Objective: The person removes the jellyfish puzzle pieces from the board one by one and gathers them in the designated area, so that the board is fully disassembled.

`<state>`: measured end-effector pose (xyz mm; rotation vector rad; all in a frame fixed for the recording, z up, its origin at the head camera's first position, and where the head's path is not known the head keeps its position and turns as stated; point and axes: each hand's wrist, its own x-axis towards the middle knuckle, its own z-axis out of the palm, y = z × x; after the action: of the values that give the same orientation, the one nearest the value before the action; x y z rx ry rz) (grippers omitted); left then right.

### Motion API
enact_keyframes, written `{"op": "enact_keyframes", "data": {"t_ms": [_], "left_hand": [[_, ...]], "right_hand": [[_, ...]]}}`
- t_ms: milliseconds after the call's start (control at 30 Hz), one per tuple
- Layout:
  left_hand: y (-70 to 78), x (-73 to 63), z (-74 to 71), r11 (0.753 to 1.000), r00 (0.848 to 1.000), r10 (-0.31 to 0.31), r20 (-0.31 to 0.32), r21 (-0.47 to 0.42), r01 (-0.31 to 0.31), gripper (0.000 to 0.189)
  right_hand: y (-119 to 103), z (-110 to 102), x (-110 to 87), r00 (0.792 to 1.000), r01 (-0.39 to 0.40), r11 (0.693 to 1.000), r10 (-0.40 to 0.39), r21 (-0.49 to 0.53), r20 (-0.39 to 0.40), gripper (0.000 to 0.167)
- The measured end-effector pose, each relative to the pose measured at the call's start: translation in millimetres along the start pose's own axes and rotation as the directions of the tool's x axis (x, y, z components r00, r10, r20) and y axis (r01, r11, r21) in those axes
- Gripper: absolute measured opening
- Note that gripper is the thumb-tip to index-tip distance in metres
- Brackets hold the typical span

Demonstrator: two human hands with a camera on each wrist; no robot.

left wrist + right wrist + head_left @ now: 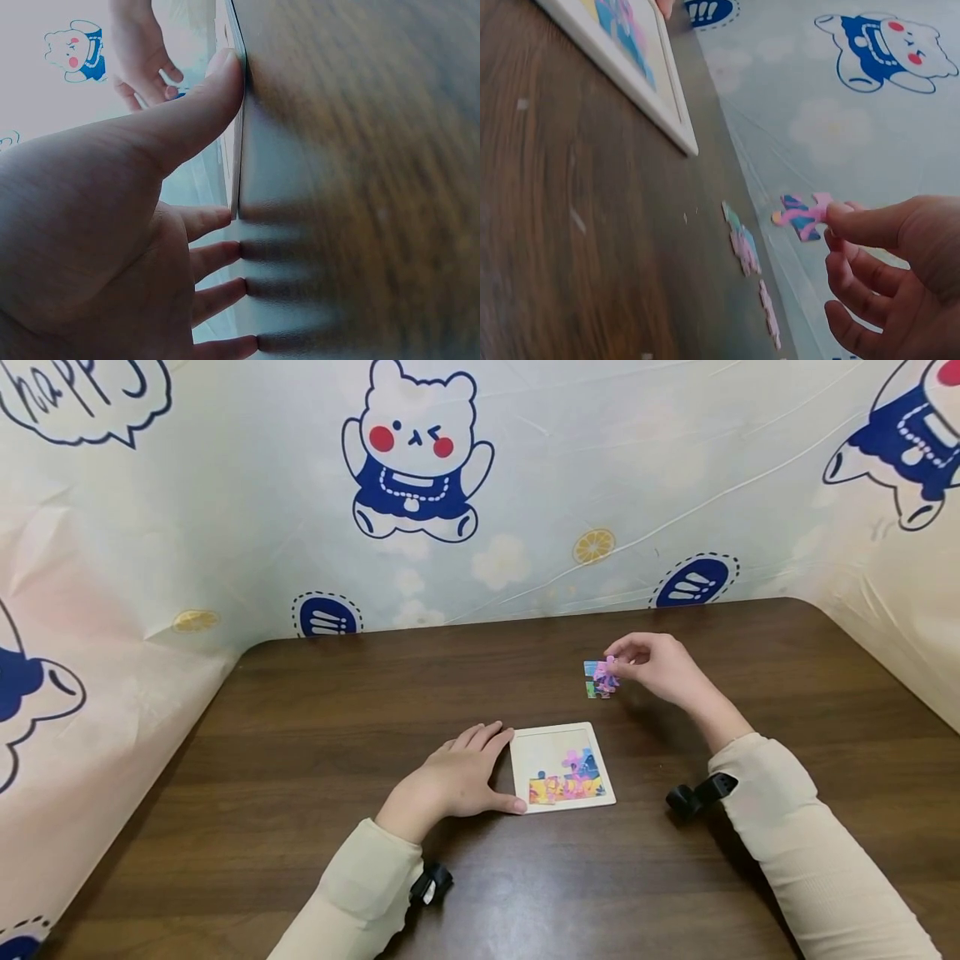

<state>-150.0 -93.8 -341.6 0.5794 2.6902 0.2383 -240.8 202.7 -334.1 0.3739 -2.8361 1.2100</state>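
My left hand [453, 781] lies beside a white square puzzle tray [543, 745], its thumb touching the near left corner and its index finger the far left corner. The other fingers extend onto the table, fingertips down. Joined puzzle pieces [567, 789] in yellow, pink and blue cover the tray's near and right parts. Beyond the tray, my right hand [662, 670] pinches a pink and blue puzzle piece [805, 216] between thumb and index finger, raised above the table. Below it lie loose puzzle pieces [742, 246], partly covered by the held piece in the head view.
The brown wooden table [315, 718] has a printed cloth [540, 468] with cartoon bears rising behind it and along its sides. A small black device [701, 795] sits at the right wrist and another [431, 883] at the left.
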Motion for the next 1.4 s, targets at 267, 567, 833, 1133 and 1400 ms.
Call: {"op": "enact_keyframes", "data": {"t_ms": [267,567,833,1133,1400], "left_hand": [[0.3,-1.3,0.5,1.0,1.0,0.004,-0.002,-0.003,-0.004,0.098],[1.0,-1.7,-0.7,1.0,1.0,0.004,-0.009,-0.007,-0.004,0.097],[1.1,-1.3,-0.8,1.0,1.0,0.005,-0.01,-0.005,-0.005,0.097],[1.2,-1.2,-0.8,1.0,1.0,0.004,-0.01,-0.004,-0.004,0.097],[0.8,-0.9,0.3,1.0,1.0,0.003,-0.008,0.001,-0.003,0.097]], "right_hand": [[10,-6,-0.9,0.99,-0.133,0.988,0.135,-0.079,0.027,0.031],[19,-8,-0.6,0.979,-0.195,0.975,0.201,-0.108,0.047,0.027],[25,-9,0.5,0.969,-0.218,0.968,0.23,-0.121,0.094,0.028],[27,-4,2.3,0.962,-0.226,0.963,0.244,-0.149,0.118,0.029],[28,-2,4.8,0.963,-0.229,0.963,0.245,-0.142,0.11,0.03]]}}
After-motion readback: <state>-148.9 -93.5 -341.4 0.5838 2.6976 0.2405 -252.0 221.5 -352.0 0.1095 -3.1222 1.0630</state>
